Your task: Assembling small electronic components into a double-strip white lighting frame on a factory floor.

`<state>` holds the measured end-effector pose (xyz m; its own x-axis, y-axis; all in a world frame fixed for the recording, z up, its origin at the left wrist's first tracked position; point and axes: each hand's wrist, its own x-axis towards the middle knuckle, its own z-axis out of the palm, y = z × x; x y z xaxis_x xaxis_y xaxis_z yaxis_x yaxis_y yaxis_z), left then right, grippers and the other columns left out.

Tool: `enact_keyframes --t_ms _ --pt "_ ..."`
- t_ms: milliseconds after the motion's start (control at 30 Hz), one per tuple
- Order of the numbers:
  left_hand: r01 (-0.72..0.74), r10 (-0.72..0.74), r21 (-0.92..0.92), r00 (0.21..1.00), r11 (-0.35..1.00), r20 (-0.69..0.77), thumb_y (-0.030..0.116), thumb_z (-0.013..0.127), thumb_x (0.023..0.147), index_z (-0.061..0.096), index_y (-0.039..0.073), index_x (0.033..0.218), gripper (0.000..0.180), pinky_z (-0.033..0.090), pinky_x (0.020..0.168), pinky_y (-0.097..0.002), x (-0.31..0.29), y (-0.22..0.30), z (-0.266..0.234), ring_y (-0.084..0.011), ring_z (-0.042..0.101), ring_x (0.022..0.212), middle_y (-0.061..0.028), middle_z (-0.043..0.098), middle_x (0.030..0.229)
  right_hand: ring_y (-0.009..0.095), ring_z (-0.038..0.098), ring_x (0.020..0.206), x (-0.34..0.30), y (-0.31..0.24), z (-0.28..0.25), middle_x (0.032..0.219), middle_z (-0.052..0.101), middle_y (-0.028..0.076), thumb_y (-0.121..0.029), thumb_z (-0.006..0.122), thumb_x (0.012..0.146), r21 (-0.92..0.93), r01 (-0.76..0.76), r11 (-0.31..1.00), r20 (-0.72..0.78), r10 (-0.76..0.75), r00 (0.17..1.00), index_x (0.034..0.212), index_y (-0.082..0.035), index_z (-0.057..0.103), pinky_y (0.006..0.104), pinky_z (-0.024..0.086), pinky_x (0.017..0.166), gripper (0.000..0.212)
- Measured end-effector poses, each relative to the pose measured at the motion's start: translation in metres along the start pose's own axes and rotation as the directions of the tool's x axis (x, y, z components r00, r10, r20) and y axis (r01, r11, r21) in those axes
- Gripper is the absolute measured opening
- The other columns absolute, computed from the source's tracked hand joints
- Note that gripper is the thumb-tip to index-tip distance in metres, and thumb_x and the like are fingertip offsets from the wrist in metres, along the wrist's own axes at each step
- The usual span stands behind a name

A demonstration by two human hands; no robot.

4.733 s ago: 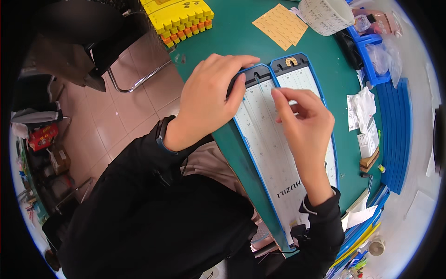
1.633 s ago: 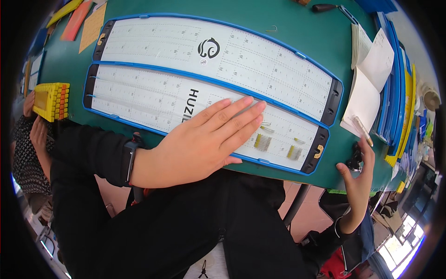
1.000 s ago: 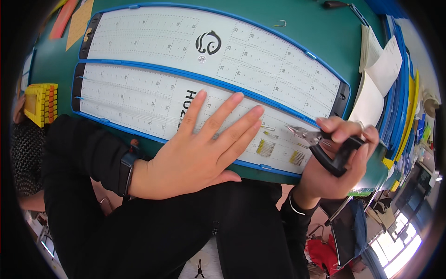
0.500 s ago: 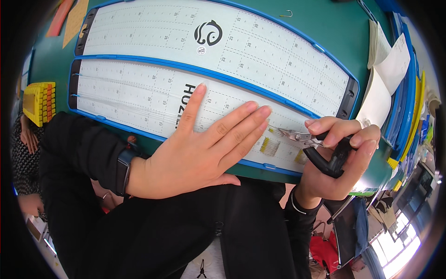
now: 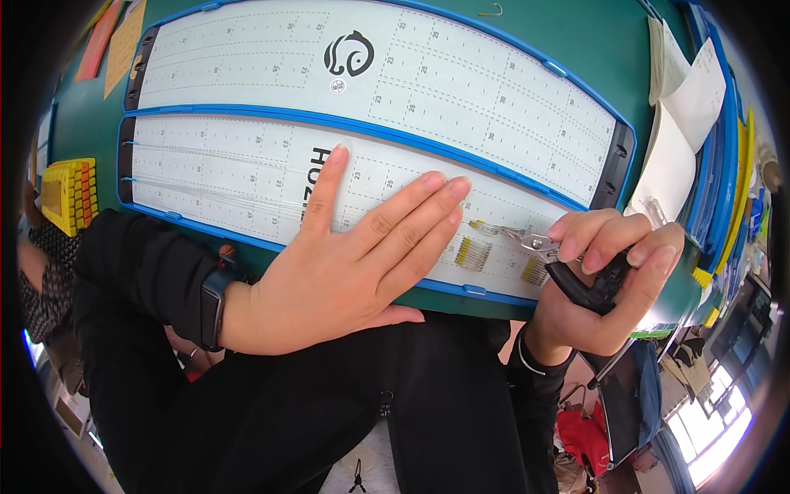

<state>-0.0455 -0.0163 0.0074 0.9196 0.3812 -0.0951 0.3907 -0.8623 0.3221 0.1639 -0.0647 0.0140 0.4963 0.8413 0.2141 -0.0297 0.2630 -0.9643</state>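
My left hand [image 5: 354, 247] lies flat on the lower white panel of an open, blue-rimmed fishing rig box [image 5: 461, 82], fingers stretched and spread. Thin pale lines [image 5: 234, 195] run along that panel from its left end and pass beneath the hand. In my right hand [image 5: 629, 276] are black-handled pliers [image 5: 538, 242], gripped at the handles. Their metal tips reach left over the panel, at a small yellow-wrapped piece [image 5: 478, 224] close to my left fingertips. Just below sits a row of small yellow-shanked fish hooks [image 5: 473, 254], and another cluster of hooks [image 5: 534, 270] lies near the right hand.
The box rests on a green tabletop [image 5: 271, 262]. A yellow block-like case [image 5: 70, 193] stands at the left, below orange and tan strips. At the right are white papers [image 5: 671, 140] and blue and yellow folders [image 5: 728, 189]. A loose hook [image 5: 493, 11] lies at the far edge.
My right hand and the pliers have shifted slightly right, with the tips drawn away from my left fingers. My left hand stays flat on the panel. The whole view has moved a little.
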Motion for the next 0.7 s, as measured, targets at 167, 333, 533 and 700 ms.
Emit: enact_keyframes --t_ms 167,333,533,700 --pt "0.006 -0.006 -0.009 1.0 1.0 -0.002 0.061 0.065 0.07 0.041 0.001 0.139 0.095 0.013 0.106 -0.0742 -0.0005 0.0001 0.0003 -0.0264 0.03 0.142 -0.0134 0.036 0.151 0.022 0.052 0.051 -0.0007 -0.0014 0.002 0.062 0.044 0.01 -0.031 0.032 0.104 -0.023 -0.012 1.0 -0.005 0.012 1.0 0.089 -0.009 0.032 0.039 0.052 0.059 0.027" --pt "0.003 -0.003 0.009 1.0 1.0 0.008 0.062 0.065 0.069 0.042 0.001 0.138 0.095 0.014 0.106 -0.0742 0.0003 0.0002 0.0 -0.026 0.03 0.142 -0.0128 0.036 0.151 0.023 0.052 0.052 -0.0009 -0.0008 0.0001 0.062 0.044 0.01 -0.032 0.032 0.104 -0.028 -0.026 0.999 0.017 0.026 1.0 0.089 -0.009 0.032 0.0398 0.052 0.06 0.028" --pt "0.012 -0.012 0.03 1.0 0.999 -0.002 0.063 0.064 0.068 0.042 0.001 0.139 0.096 0.015 0.106 -0.074 -0.0001 0.0016 0.0021 -0.0254 0.03 0.142 -0.0119 0.036 0.151 0.025 0.054 0.054 -0.0028 -0.0011 0.0033 0.063 0.044 0.01 -0.033 0.032 0.105 0.076 -0.057 0.995 -0.007 0.058 0.998 0.089 -0.009 0.032 0.0411 0.052 0.06 0.029" --pt "0.011 -0.011 0.025 1.0 1.0 -0.003 0.063 0.065 0.068 0.041 0.002 0.14 0.097 0.015 0.106 -0.0738 0.001 0.0014 0.0011 -0.0252 0.029 0.143 -0.012 0.035 0.152 0.026 0.055 0.054 -0.0029 -0.0013 0.0029 0.063 0.044 0.011 -0.033 0.032 0.105 0.074 -0.053 0.996 0.011 0.052 0.999 0.089 -0.008 0.032 0.0414 0.053 0.06 0.029"
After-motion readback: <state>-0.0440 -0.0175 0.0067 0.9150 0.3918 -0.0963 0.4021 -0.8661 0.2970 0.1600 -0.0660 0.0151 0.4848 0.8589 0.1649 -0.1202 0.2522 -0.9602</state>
